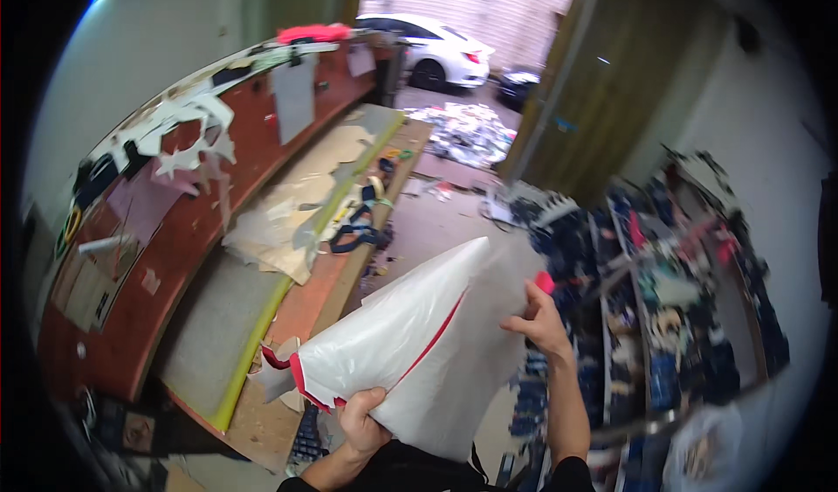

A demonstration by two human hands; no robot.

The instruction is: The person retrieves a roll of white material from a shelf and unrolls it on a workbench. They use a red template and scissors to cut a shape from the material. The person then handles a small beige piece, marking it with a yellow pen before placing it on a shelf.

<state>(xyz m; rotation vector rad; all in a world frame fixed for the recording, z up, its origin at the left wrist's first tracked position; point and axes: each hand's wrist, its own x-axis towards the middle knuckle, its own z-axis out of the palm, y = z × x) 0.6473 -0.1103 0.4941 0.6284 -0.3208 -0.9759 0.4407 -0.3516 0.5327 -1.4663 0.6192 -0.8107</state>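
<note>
A large white, slightly glossy sheet (384, 313) with a red underside or edging is folded over in front of me. My left hand (362, 420) pinches its lower edge, thumb on top, beside a jagged red strip. My right hand (539, 319) grips the upper right part of the sheet, where a bit of bright red-pink shows by the fingertips. A red line runs slantwise across the sheet where one layer lies over another. Close to the left hand, curled grey and red scraps (278, 359) hang at the sheet's left end. What lies beneath the sheet is hidden.
Left stands a long workbench (288, 295) with a yellow-green edge and cut beige material (301, 195), under a red-brown panel (253, 134) hung with scraps. Shelves (642, 317) packed with dark bundles stand right. Through the doorway are a scrap heap (463, 132) and a white car (445, 54).
</note>
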